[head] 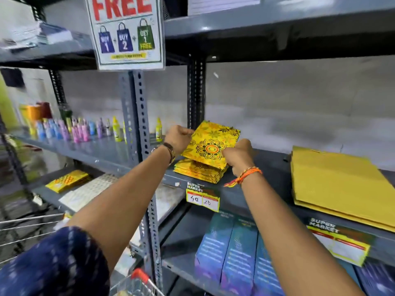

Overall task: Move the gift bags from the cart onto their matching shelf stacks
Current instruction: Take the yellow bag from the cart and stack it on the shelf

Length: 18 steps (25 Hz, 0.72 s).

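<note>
Both hands are closed on one yellow gift bag (210,144) printed with a black and orange mandala: the left hand (178,138) pinches its upper left edge and the right hand (237,155) grips its lower right edge, so the bag is held tilted, its far end raised, just above a low stack of matching bags (199,170) that lies flat near the front left of the grey metal shelf (267,165). The lower edge of the held bag seems to touch the top of that stack, though the exact contact is hard to tell. A dark band sits on the left wrist and an orange thread on the right. On the shelf's front lip below the stack hangs a price tag (203,198) with handwritten numbers. Well to the right on the same shelf lies a pile of larger plain yellow bags (339,186). Below are blue boxes (237,251) standing in a row. Left of the slotted upright, a neighbouring shelf carries small coloured bottles (81,129), and a lower one holds another yellow patterned stack (68,180). A promotional sign (126,30) reading FREE hangs overhead, and the wire cart (136,283) with a red handle end shows at the bottom edge
</note>
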### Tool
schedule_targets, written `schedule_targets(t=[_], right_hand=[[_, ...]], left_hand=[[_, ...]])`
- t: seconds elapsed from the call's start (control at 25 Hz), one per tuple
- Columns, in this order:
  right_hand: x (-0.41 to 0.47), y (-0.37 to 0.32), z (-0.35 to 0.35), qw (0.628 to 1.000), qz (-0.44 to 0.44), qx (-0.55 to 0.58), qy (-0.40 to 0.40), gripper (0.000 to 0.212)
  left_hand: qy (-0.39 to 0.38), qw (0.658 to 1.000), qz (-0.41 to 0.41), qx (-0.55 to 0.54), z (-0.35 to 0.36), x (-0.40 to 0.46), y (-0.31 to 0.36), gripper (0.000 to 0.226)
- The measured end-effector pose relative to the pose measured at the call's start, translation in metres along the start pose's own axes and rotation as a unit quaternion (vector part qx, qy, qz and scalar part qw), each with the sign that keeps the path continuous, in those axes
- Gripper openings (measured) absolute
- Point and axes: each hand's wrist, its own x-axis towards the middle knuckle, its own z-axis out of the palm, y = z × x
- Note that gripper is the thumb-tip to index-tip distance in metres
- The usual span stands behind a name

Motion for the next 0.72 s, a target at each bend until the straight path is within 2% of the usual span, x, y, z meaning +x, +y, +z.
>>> schedule_targets(t=[0.12, 0.28, 0.4, 0.56, 0.72], right_hand=[[0.003, 0.005, 0.013, 0.999, -0.015, -0.042, -0.004, 0.032], [0.009, 0.007, 0.020, 0.996, -0.031, -0.085, 0.001, 0.026], [0.009, 0.009, 0.022, 0.991, -0.050, -0.122, -0.002, 0.025], [0.005, 0.012, 0.021, 0.991, -0.033, -0.133, -0.007, 0.024], [-0.001, 0.004, 0.013, 0.994, -0.034, -0.105, 0.003, 0.031]], left_hand=[[-0.034, 0.999, -0.033, -0.020, 0.008, 0.010, -0.034, 0.031], [-0.079, 0.995, -0.064, -0.023, 0.017, 0.019, -0.053, 0.034], [-0.089, 0.994, -0.059, -0.003, 0.023, 0.022, -0.057, 0.035], [-0.090, 0.994, -0.038, 0.054, 0.024, 0.020, -0.061, 0.035], [-0.068, 0.996, -0.052, -0.025, 0.013, 0.012, -0.053, 0.033]])
